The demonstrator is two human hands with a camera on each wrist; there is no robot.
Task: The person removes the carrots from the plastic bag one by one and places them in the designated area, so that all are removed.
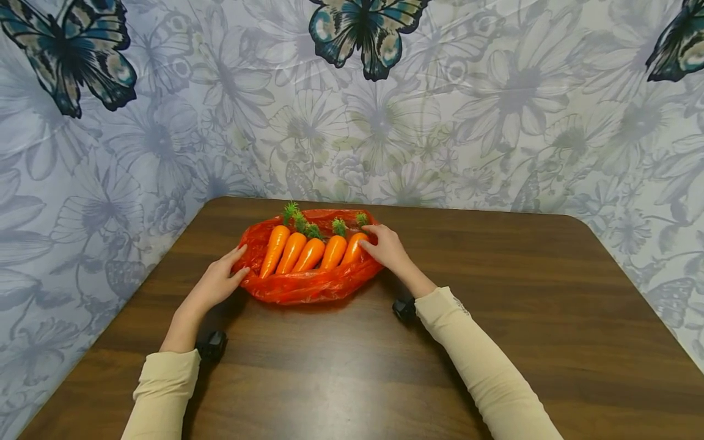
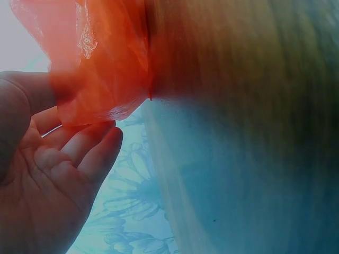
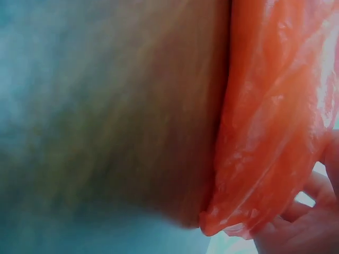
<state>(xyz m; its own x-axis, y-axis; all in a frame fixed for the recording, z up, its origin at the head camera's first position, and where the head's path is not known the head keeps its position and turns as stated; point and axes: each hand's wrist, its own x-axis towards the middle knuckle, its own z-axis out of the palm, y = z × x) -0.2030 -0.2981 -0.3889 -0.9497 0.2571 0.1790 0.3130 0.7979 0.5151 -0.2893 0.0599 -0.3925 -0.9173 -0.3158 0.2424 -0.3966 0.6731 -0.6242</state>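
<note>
A red plastic bag (image 1: 308,292), its mouth spread wide, lies on the table with several orange carrots (image 1: 294,252) side by side inside. Short green tops (image 1: 338,227) stick up at their far ends. My left hand (image 1: 219,280) holds the bag's left side, thumb and fingers on either side of the film (image 2: 106,69). At the opposite side, my right hand (image 1: 387,249) grips the bag's edge, its thumb and forefinger reaching in beside the rightmost carrot (image 1: 354,247). In the right wrist view, the bag's crumpled wall (image 3: 270,121) partly hides the fingers.
The brown wooden table (image 1: 495,318) has rounded far corners. Behind it hangs a pale cloth (image 1: 456,122) with printed flowers and dark butterflies. A black wrist device (image 1: 213,346) sits by the left cuff, another (image 1: 404,310) by the right cuff.
</note>
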